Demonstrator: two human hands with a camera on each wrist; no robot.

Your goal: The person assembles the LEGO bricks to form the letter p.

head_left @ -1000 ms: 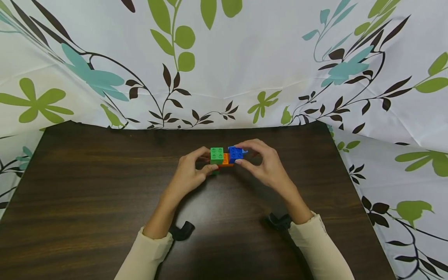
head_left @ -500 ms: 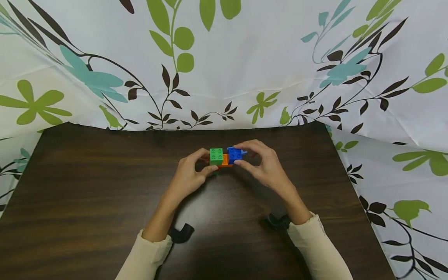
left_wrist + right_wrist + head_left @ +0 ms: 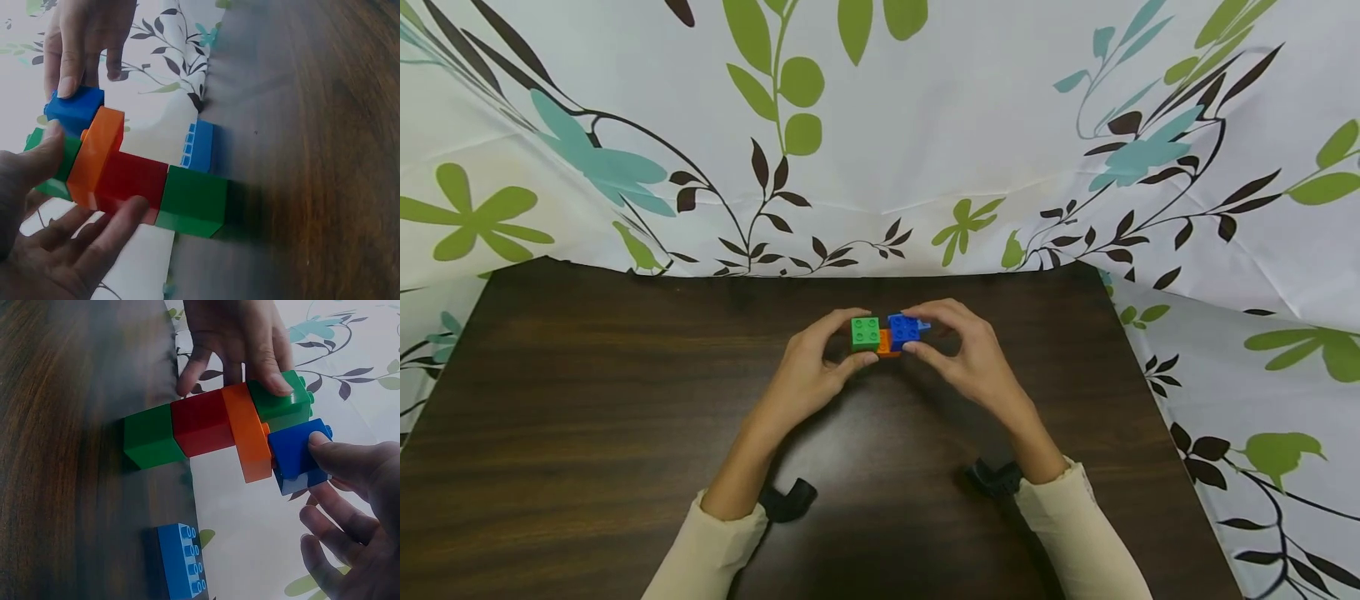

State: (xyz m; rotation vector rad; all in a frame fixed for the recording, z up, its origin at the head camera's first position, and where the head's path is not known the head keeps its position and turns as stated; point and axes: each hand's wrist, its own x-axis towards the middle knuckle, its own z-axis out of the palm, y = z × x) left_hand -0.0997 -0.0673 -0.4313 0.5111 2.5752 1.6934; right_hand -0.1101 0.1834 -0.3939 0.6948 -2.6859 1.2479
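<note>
A stack of toy building bricks stands on the table, gripped from both sides. In the left wrist view its lowest brick is a green brick [image 3: 195,201], with a red brick [image 3: 132,182] above it and a longer orange brick [image 3: 97,159] across the red one. On the orange brick's left end is another green brick [image 3: 865,333], pinched between thumb and fingers of my left hand [image 3: 811,365]. My right hand [image 3: 967,346] pinches a dark blue brick [image 3: 299,450] at the orange brick's right end. Whether this blue brick is fully seated I cannot tell.
A lighter blue brick [image 3: 178,559] with a row of studs lies on the dark wooden table [image 3: 625,417], behind the stack. A white leaf-patterned cloth [image 3: 880,208] hangs along the table's far edge. Black straps [image 3: 790,500] sit at both wrists.
My left hand's fingertips have shifted slightly forward and right, now taking the upper green brick at its front and back. The right hand and dark blue brick stay nearly where they were.
</note>
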